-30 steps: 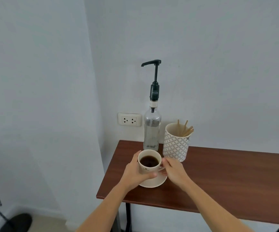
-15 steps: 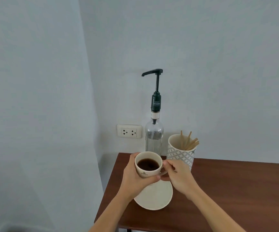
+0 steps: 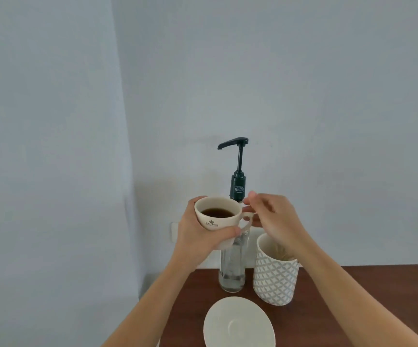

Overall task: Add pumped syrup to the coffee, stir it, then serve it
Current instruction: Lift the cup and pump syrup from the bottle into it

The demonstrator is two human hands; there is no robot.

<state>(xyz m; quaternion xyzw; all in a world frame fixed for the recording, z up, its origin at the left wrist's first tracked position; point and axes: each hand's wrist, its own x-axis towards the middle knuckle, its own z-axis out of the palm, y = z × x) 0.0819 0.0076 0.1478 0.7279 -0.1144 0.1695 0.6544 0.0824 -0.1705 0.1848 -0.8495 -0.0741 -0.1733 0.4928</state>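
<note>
A cream cup (image 3: 218, 222) of dark coffee is lifted in the air, with my left hand (image 3: 197, 236) wrapped around its left side and bottom. My right hand (image 3: 275, 216) is beside the cup's handle with loose, spread fingers and the index finger raised; it grips nothing. Behind the cup stands the clear syrup bottle (image 3: 231, 271), its dark pump head (image 3: 238, 189) and spout rising above the cup's rim. The cream saucer (image 3: 239, 324) lies bare on the table below. Wooden stirrers (image 3: 281, 254) stand in a patterned holder (image 3: 274, 279), partly hidden by my right wrist.
The brown wooden table (image 3: 353, 309) stands in a corner, against pale walls behind and to the left. A wall outlet (image 3: 174, 231) peeks out behind my left hand. The table's left edge runs close to the saucer.
The cup has risen off the saucer up to the pump's collar. My right hand has loosened from the handle. The view has tilted upward.
</note>
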